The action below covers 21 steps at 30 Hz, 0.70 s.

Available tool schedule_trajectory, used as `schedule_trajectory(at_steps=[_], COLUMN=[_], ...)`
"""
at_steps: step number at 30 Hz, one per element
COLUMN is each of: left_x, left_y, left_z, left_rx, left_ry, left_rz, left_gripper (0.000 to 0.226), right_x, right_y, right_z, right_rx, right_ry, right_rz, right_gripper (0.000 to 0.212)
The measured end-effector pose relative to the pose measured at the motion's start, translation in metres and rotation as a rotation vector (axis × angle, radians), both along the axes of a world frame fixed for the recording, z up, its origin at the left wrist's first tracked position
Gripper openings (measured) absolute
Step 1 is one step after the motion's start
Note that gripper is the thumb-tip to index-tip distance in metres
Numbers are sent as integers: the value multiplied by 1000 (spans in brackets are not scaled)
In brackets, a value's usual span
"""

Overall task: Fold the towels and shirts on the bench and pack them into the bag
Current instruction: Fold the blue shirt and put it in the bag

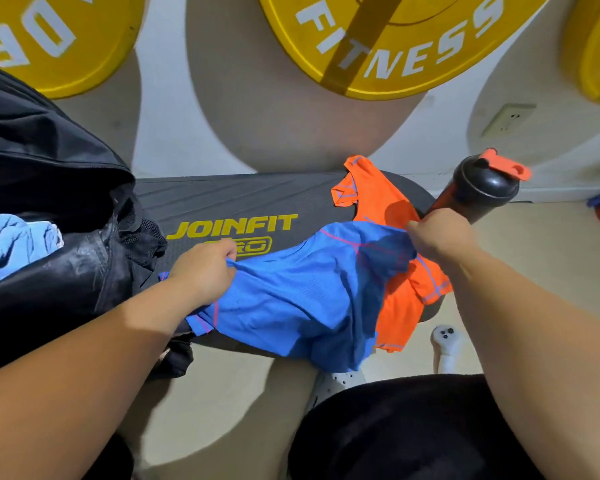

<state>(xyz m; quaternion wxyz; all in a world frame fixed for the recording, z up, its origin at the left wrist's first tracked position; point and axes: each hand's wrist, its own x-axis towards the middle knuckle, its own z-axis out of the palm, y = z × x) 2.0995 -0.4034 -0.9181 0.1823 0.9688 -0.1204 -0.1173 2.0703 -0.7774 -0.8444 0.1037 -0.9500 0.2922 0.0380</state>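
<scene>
Rumpled blue shirt point(302, 292), pink seams

Yellow weight plates point(395, 39) line the top of the frame, the middle one lettered FITNESS in white. A black shaker bottle point(478, 188) with an orange flip lid stands at centre right, below a white wall socket point(508, 119). A white controller point(447, 344) lies on the floor at lower right.

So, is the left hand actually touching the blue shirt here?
Touching. The head view shows the left hand pinching a bunched edge of the blue shirt, with the fabric gathered under its curled fingers and no gap.
</scene>
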Motion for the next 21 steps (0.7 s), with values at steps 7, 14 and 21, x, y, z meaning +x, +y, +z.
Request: schedule_trajectory(at_steps=[7,14,21], left_x=[0,-2,9], left_y=[1,1,8], left_z=[12,9,1], left_rx=[-53,-44,212], left_ry=[51,66,-20], left_rz=[-19,15,50], left_gripper=[26,40,24], right_x=[18,51,59], right_y=[73,99,87], right_z=[-30,-68,-76], right_rx=[6,-212,-421], right_ry=[66,352,304], right_rz=[746,843,762], right_gripper=[38,70,25])
